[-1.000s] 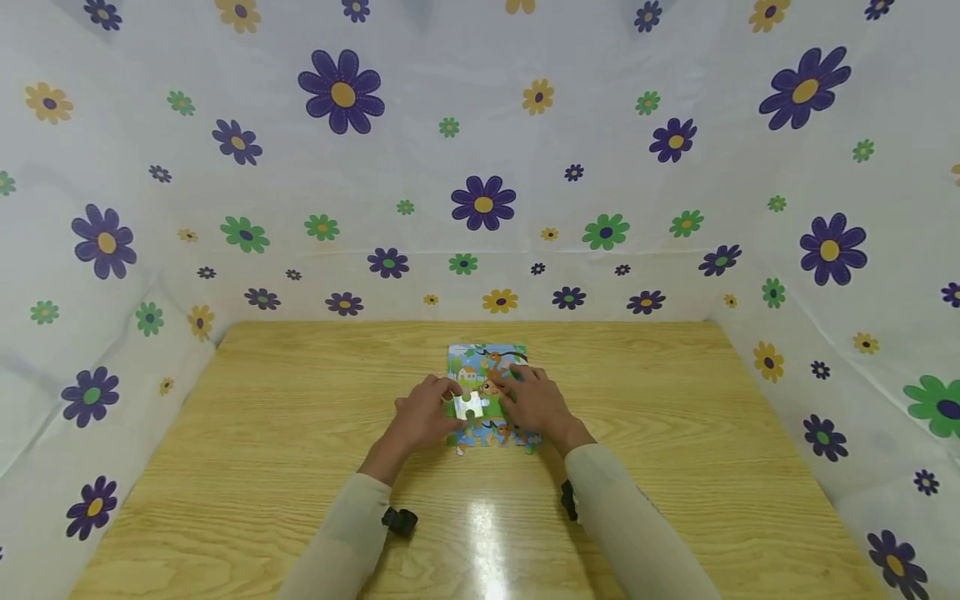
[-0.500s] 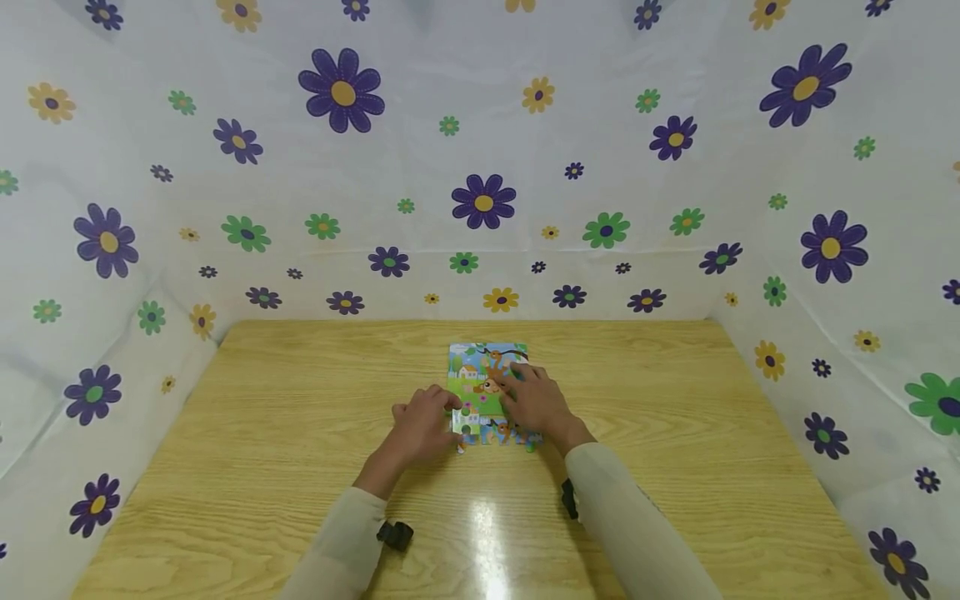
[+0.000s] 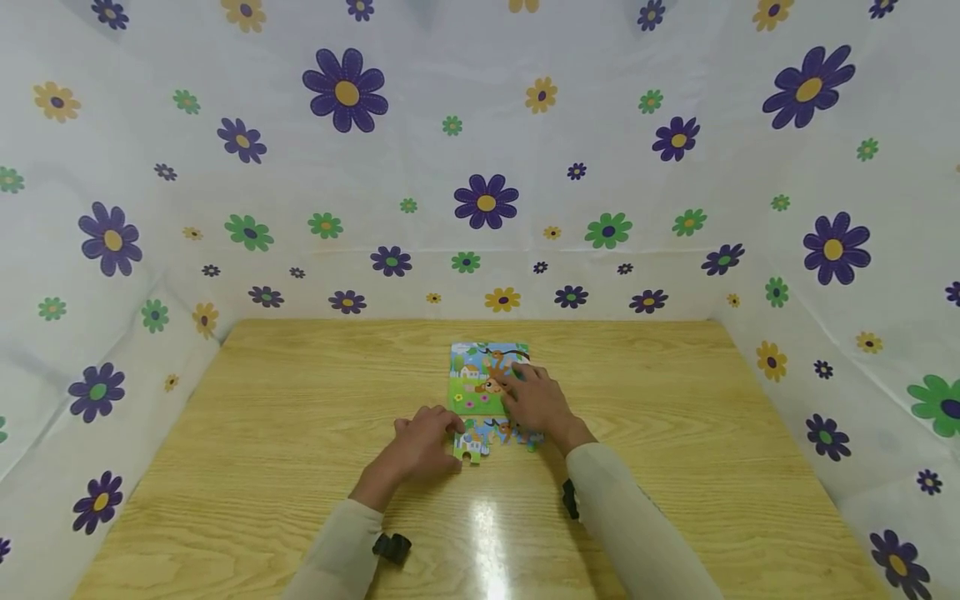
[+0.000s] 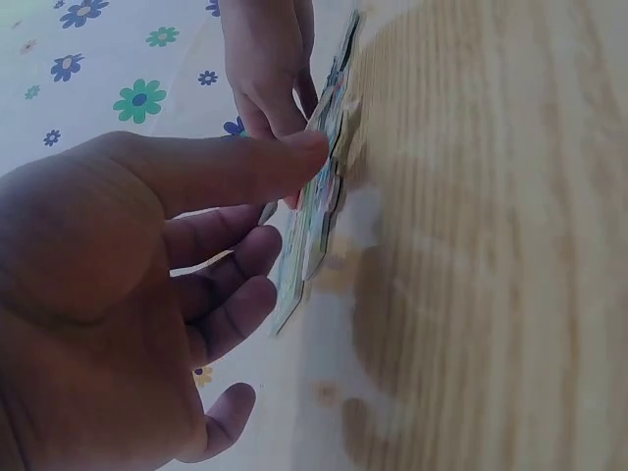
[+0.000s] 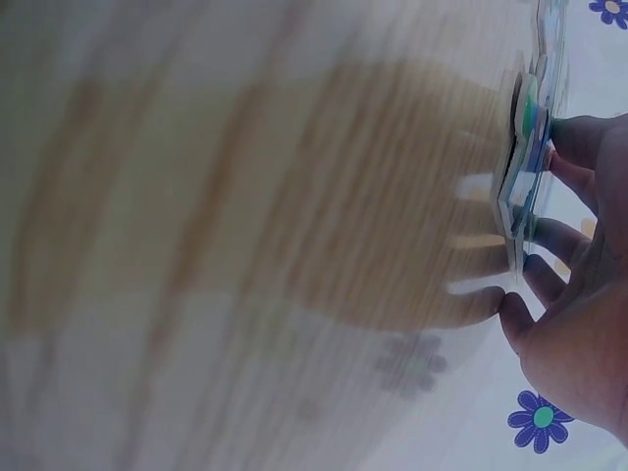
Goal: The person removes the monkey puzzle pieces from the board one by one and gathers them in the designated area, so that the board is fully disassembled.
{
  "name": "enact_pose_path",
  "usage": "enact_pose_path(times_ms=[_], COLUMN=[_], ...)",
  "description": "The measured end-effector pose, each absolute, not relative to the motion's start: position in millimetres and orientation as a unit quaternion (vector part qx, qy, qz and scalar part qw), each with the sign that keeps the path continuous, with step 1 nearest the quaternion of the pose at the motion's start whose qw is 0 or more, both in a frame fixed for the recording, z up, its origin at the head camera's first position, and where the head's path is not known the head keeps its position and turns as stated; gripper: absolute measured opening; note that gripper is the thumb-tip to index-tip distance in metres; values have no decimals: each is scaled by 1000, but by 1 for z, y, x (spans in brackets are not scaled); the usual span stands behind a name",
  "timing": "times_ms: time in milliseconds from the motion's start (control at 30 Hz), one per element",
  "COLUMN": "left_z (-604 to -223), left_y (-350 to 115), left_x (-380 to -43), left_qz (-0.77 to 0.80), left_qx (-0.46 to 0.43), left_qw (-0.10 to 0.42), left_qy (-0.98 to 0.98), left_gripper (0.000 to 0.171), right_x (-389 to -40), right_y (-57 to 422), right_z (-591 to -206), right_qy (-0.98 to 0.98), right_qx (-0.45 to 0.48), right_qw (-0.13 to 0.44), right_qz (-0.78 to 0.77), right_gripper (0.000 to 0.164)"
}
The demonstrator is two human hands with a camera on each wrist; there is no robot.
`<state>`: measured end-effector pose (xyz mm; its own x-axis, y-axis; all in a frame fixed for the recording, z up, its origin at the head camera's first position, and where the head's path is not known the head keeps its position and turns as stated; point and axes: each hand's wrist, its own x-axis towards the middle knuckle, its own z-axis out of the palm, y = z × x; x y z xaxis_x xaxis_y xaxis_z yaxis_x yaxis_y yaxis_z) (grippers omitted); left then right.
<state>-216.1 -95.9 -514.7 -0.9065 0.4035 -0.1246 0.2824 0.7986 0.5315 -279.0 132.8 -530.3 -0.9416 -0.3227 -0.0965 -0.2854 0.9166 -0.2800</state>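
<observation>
A picture card (image 3: 468, 387) with a house and a monkey lies flat near the middle of the table. Just below it runs a row of joined jigsaw pieces (image 3: 504, 432). My left hand (image 3: 423, 442) holds a jigsaw piece (image 3: 468, 448) with a house printed on it between thumb and fingers, at the row's left end. Whether it interlocks with the row I cannot tell. My right hand (image 3: 538, 402) rests with spread fingers on the card's right side, covering part of the picture. In the right wrist view its fingertips touch the card and pieces (image 5: 525, 167) edge-on.
The wooden table (image 3: 315, 383) has a glossy light reflection at the front. A white flowered cloth (image 3: 420, 167) stands behind it and along both sides. Dark wrist cameras (image 3: 392, 547) sit at the sleeves.
My left hand has brought the jigsaw piece down and toward me, from over the card to the row's left end, uncovering the card's lower left. My right hand has stayed in place.
</observation>
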Motion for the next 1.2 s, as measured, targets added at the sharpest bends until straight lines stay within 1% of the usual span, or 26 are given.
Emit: enact_pose_path(times_ms=[200,467,633,900,1000,1100,1200], left_z=[-517,-511,-511,-509,-509,-512,-515], left_y=[-99,-100,-101,-102,-101,-99,-97], left_x=[-209,-199,-198,-200,-204,-210,-217], left_qz=[254,234,217,211,229,243,255], left_qx=[187,195,194,194,186,181,177], left_qw=[137,134,137,148,144,128,112], left_qy=[939,943,947,946,945,944,944], left_gripper=[39,38,39,50,48,46,49], right_x=[-279,-280,-280,-279,-280,-281,-282], right_y=[134,133,133,135,135,136,137], right_z=[-531,-532,-532,-529,-528,-529,-531], right_qy=[975,973,973,972,970,969,969], right_qx=[-170,-168,-171,-173,-168,-156,-146], right_qw=[59,63,54,53,52,57,65], right_qz=[-128,-143,-144,-151,-166,-181,-186], right_gripper=[46,45,44,48,51,55,59])
